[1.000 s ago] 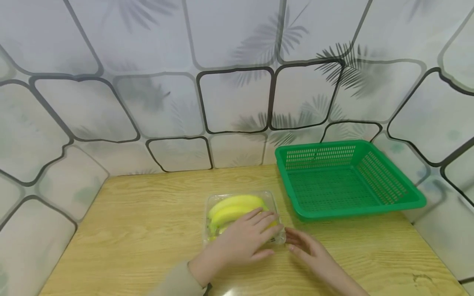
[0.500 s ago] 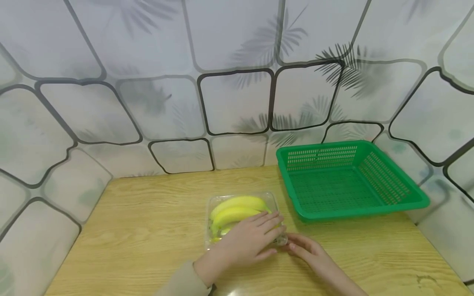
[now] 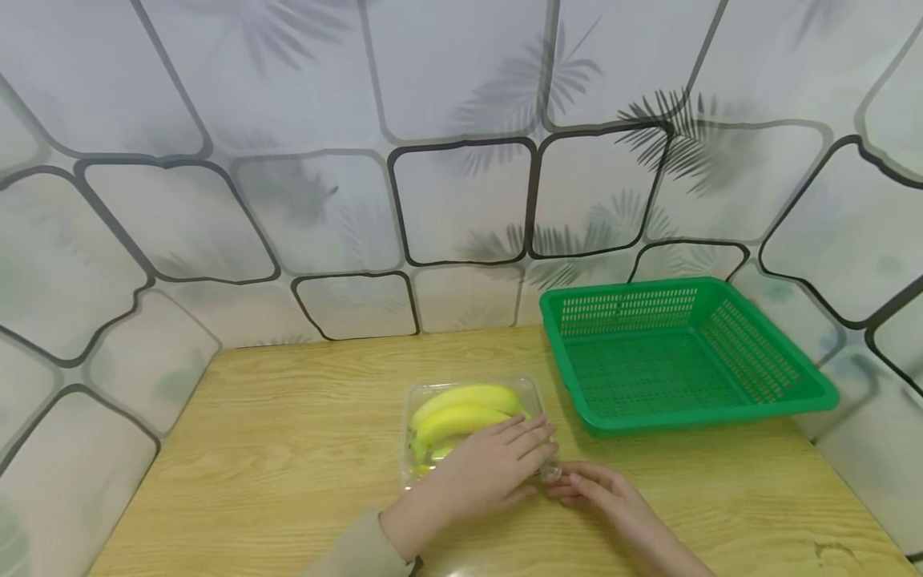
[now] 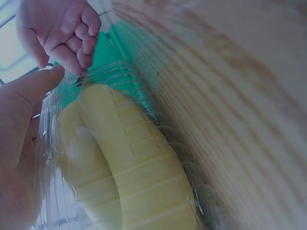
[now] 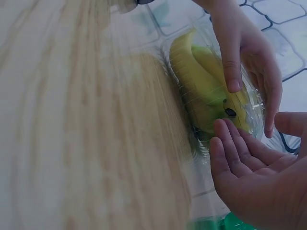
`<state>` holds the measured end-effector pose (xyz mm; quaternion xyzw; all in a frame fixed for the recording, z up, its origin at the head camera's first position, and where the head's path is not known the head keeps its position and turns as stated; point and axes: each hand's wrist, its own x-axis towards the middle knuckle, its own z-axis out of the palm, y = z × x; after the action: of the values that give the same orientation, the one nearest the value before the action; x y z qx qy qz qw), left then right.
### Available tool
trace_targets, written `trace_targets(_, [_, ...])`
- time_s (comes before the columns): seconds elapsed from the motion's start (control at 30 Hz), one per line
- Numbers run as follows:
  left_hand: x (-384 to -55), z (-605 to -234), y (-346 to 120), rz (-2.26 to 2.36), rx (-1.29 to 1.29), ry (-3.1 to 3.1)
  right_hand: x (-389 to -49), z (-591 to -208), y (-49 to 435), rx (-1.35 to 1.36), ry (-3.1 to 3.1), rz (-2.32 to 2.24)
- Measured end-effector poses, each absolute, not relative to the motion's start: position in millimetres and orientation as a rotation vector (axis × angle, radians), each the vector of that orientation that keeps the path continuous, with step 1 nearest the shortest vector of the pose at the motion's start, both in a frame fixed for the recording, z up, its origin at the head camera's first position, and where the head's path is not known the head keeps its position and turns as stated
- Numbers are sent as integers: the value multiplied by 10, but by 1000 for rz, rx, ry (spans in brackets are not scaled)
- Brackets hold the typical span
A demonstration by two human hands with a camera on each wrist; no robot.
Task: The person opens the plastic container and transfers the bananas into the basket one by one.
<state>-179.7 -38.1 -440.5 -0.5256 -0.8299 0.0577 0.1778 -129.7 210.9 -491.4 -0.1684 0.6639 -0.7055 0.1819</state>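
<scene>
A clear plastic clamshell box [image 3: 414, 394] holding yellow bananas [image 3: 469, 394] lies on the wooden table in the head view. Across its right front part rests my left hand [image 3: 479, 469], palm down with extended fingers, hiding some of the fruit. My right hand [image 3: 606, 490] is at the box's right front corner, fingertips against the edge. In the right wrist view the right hand's fingers [image 5: 232, 153] reach the box side and its thumb stands apart. The left wrist view shows the left thumb [image 4: 45, 84] along the ribbed plastic.
A green perforated basket [image 3: 573, 385] stands at the table's right rear, just beyond the box. Patterned wall covering [image 3: 461, 200] surrounds the wooden table [image 3: 288, 425] at the back and both sides.
My right hand has shifted slightly left and down along the box corner, its thumb coming nearer the fingers in the head view. The left hand stays on the box, barely moved.
</scene>
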Motion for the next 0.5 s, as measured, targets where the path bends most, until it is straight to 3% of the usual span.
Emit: trace_targets(0.5, [-1793,-4429,-365,186,-1458,-2328,-1330,-4948,2146,-557,1643,-2122])
